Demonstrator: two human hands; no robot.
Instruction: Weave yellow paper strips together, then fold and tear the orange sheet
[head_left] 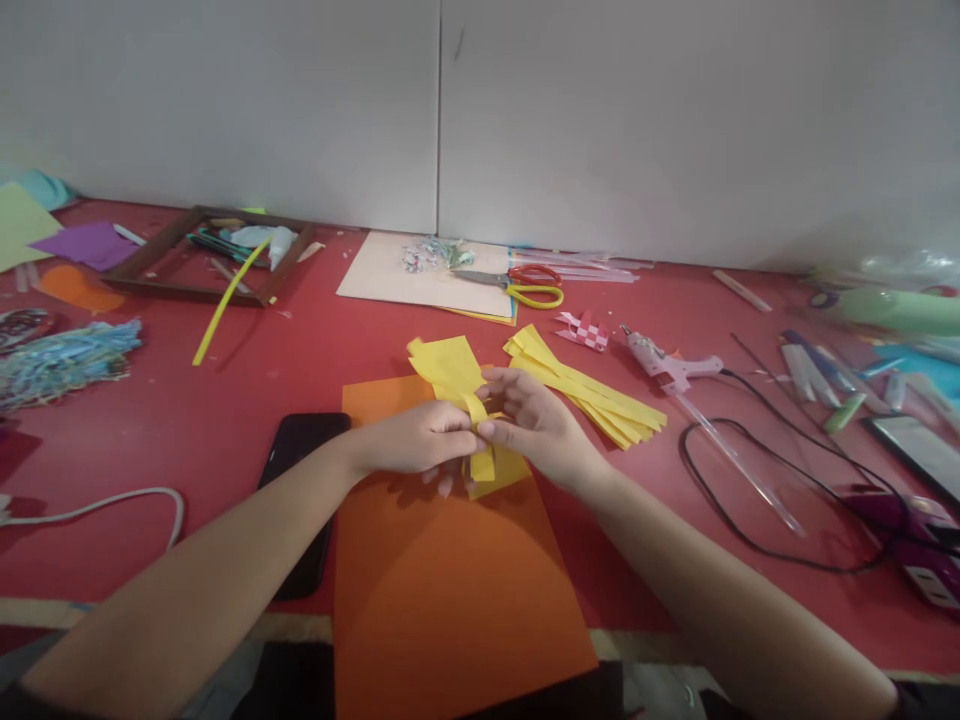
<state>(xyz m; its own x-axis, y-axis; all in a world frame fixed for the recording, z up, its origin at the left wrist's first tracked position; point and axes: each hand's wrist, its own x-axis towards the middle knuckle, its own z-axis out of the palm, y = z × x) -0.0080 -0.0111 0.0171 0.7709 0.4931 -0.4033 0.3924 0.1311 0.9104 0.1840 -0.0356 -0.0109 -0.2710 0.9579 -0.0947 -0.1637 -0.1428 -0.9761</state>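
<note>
Orange paper lies nearest us, running over the front edge of the red table. Above its far part, our left hand pinches a narrow yellow strip between thumb and fingers. Our right hand meets it there, thumb tip at the strip, fingers loosely curled; whether they close on it, we cannot tell. Wider yellow paper shows just beyond our fingers. To the right lie loose yellow strips, then a pink glue gun; to the left, a black phone; farther back, scissors.
</note>
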